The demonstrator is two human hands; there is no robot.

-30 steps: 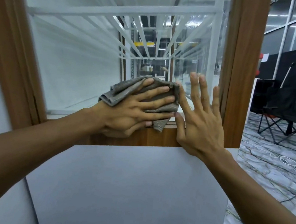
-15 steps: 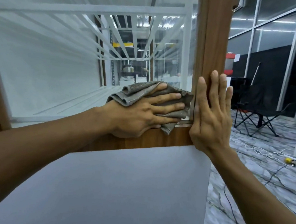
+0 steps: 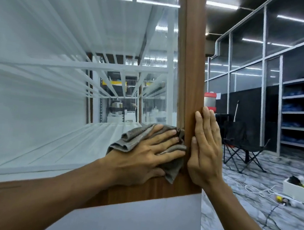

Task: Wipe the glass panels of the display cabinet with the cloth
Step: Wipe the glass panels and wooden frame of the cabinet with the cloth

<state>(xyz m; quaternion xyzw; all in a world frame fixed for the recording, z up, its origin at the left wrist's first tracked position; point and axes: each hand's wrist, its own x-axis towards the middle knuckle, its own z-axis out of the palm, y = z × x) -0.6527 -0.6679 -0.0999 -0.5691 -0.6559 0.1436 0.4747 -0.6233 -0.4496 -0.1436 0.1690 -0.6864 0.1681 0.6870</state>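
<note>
The display cabinet has a wide glass panel (image 3: 57, 87) set in a brown wooden frame (image 3: 192, 72), with white shelves behind the glass. A crumpled grey cloth (image 3: 134, 137) lies against the panel's lower right corner. My left hand (image 3: 143, 156) presses flat on the cloth with its fingers spread and straight. My right hand (image 3: 205, 153) rests flat against the right side of the wooden corner post, fingers straight and pointing up. Part of the cloth hangs below my left hand over the bottom rail.
A grey panel (image 3: 137, 222) forms the cabinet's lower front. To the right is a marbled floor with a folding chair (image 3: 244, 148), loose cables (image 3: 262, 192), a white box (image 3: 298, 190) and metal shelving (image 3: 300, 110) by the glass partition wall.
My view has swung right and upward, so the corner post now sits near the middle. My right hand has moved from the glass onto the post's outer side. The cloth stays in the corner.
</note>
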